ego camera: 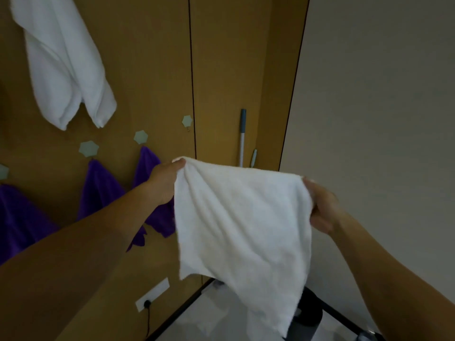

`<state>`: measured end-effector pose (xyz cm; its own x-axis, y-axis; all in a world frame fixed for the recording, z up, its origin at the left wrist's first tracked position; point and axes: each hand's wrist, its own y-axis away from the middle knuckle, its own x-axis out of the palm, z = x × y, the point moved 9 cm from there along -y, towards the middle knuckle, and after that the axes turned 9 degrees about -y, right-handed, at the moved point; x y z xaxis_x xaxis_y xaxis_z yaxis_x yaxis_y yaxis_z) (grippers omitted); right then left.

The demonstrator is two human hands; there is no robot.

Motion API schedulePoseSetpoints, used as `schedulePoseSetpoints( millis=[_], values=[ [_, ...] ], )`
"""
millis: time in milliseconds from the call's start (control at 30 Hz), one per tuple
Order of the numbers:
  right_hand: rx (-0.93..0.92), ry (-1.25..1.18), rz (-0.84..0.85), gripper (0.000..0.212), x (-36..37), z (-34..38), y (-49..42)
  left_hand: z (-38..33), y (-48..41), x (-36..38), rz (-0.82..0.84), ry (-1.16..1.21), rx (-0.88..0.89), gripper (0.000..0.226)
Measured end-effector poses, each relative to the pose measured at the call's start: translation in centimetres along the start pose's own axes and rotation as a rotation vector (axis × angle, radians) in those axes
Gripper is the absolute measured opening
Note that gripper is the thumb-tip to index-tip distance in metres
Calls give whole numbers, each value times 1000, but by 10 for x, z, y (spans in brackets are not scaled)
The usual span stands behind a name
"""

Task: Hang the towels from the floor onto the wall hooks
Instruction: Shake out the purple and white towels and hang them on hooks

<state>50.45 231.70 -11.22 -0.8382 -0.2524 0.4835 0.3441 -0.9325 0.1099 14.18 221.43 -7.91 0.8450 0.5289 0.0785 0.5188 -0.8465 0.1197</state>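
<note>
While both hands hold it up, the white towel sits mid-frame, stretched corner to corner: left hand has fingers pinched shut on the top-left corner, right hand is clenched on the top-right corner, cloth bunched in its grip. Top edge runs roughly left to right across the frame, sloping slightly down toward the right hand; the rest drapes down to a point at lower centre-right. Key relation: the empty hook lies up and a little right of the left hand's corner, on the brown wall panel, well left of the right hand. So left hand is clearly nearer, and judging from this, its corner or the nearby top edge is what should go over the hook. Other hooks to the left look taken, purple towels hanging under them, at mid-left. Another white towel already hangs upper left. Mop handle leans just right of the free hook; could snag if the towel swings wide. Floor barely visible at the bottom; can't tell if more towels remain.
</note>
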Motion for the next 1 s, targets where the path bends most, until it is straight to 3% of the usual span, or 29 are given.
schedulePoseSetpoints(
  millis=[100, 267, 433, 667, 800, 900, 1000],
  values=[
    [102, 367, -24, 32, 4, -19, 6, 6, -2, -15, -48, -125, 7, 39],
    [10, 471, -226, 31, -13, 18, -2, 10, -8, -44, -155, -202, 14, 43],
    [129, 754, -188, 33, -10, -4, 1, 17, -9, -52, -203, -135, -29, 41],
    [130, 522, -101, 38, 5, -5, -5, 18, -11, -55, -248, -60, -35, 43],
    [66, 310, -77, 28, 8, 1, -13, 22, -11, -61, -302, -32, -55, 41],
    [-3, 327, -82, 19, 6, 9, -21, 23, -12, -62, -315, -43, -41, 35],
    [-103, 352, -142, 30, 2, 20, -29, 24, -12, -64, -342, -66, -25, 35]
  ],
)
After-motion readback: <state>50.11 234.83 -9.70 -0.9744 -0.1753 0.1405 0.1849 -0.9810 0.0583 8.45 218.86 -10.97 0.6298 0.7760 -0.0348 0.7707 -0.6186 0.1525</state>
